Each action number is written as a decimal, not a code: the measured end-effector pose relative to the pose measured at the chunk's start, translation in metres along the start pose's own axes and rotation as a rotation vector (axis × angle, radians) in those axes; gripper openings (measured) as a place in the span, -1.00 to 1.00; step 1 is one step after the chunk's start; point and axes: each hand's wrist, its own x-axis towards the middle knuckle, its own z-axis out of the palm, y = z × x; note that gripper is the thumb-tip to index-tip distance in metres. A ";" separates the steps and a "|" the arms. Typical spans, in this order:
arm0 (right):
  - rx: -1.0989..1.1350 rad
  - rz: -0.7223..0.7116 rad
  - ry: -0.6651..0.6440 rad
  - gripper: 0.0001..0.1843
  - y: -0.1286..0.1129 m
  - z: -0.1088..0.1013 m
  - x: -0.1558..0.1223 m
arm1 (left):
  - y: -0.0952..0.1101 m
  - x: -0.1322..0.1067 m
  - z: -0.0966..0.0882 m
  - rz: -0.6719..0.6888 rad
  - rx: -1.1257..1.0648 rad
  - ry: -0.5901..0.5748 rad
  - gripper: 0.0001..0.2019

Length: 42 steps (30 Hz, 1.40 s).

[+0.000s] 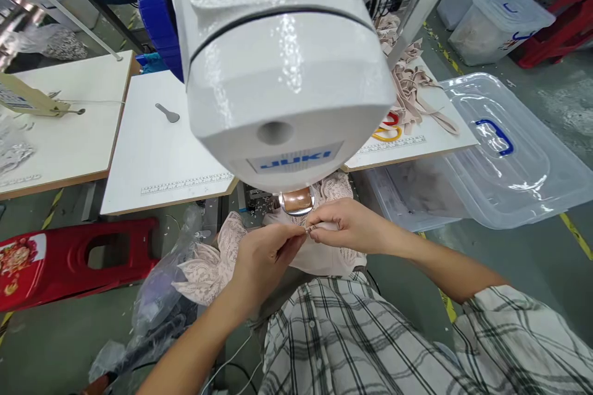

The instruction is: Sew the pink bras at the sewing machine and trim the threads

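A pale pink lace garment (206,271) hangs over my lap and under the head of a white sewing machine (287,74) marked JUKI. My left hand (266,256) is closed, thumb and forefinger pinching a small piece at the garment's edge. Close against it, my right hand (349,225) pinches the same spot from the right, with pale fabric showing between its fingers. What exactly sits between the fingertips is too small to make out. Just beyond the fingers is a shiny metal part (297,201) below the machine head.
Pale straps (410,92) and scissors with red and yellow handles (389,129) lie on the right tabletop. A small grey tool (167,113) rests on the left tabletop (139,142). A clear lidded bin (523,160) stands at right, a red stool (69,259) at left.
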 end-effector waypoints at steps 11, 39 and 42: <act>-0.166 -0.123 -0.051 -0.79 -0.002 -0.005 -0.001 | 0.000 0.013 -0.003 -0.006 0.058 -0.181 -0.78; -0.559 -0.101 0.342 -0.75 0.002 -0.010 0.022 | -0.014 0.016 0.006 0.353 0.789 0.086 -0.69; -0.673 -0.224 0.565 -0.77 0.015 0.009 0.011 | -0.008 0.018 0.004 0.282 0.755 0.074 -0.70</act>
